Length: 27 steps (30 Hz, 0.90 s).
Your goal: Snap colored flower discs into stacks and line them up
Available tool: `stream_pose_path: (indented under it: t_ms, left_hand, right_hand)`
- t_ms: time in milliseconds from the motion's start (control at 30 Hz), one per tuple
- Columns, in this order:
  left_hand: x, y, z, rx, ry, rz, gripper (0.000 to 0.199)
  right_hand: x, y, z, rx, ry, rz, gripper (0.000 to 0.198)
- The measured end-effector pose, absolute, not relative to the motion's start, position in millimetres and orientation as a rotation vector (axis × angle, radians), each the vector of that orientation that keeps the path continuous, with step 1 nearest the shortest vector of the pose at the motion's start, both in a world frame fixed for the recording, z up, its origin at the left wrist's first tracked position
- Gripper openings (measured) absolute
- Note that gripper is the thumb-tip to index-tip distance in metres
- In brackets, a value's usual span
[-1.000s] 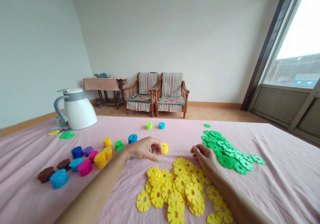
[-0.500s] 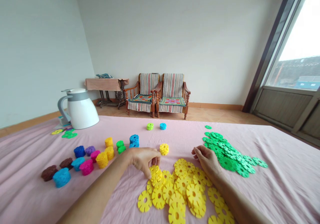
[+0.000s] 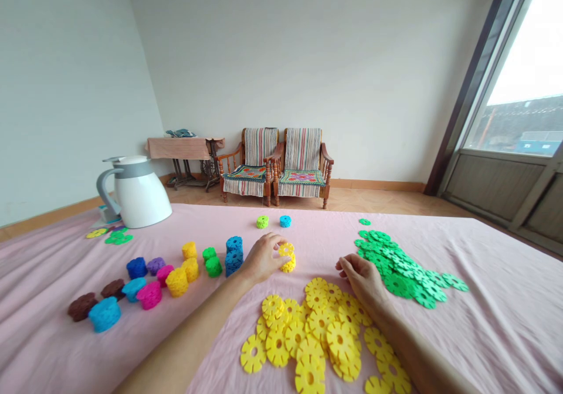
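Note:
My left hand (image 3: 265,257) pinches a yellow notched disc (image 3: 287,247) at its edge, tilted just over a short stack of yellow discs (image 3: 288,263). Whether the disc touches the stack, I cannot tell. Right of that stack, my right hand (image 3: 358,274) hovers with its fingers curled together and no disc showing in them. Below and between both hands spreads a loose pile of yellow notched discs (image 3: 323,322), several overlapping. A heap of green discs (image 3: 396,268) lies just beyond my right hand.
Stacks of discs in several colours, such as a pink stack (image 3: 149,295) and a blue stack (image 3: 234,256), stand on the left. A white jug (image 3: 143,197) is behind them. Two small stacks, lime (image 3: 263,222) and blue (image 3: 285,221), sit near the far edge of the pink cloth (image 3: 325,224).
My left hand has moved up and forward from the loose yellow pile to the yellow stack, carrying a yellow disc. My right hand has stayed in nearly the same place.

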<state>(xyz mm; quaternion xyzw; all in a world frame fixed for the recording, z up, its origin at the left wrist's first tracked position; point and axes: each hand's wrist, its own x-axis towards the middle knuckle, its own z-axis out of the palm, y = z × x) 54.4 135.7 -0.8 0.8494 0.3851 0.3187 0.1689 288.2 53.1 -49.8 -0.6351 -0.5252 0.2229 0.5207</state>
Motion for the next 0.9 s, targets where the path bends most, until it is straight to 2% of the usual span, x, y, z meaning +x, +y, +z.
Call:
stream_pose_path:
  t_ms: [633, 900]
  left_hand:
    - [50.2, 140.4, -8.7, 2.432, 1.068, 0.804, 0.03]
    - [48.4, 138.3, -8.9, 2.438, 0.95, 0.772, 0.062]
  right_hand:
    - [287.5, 52.8, -49.1, -1.516, -1.241, 0.549, 0.035]
    - [288.1, 53.3, -49.7, -1.516, -1.244, 0.558, 0.034]
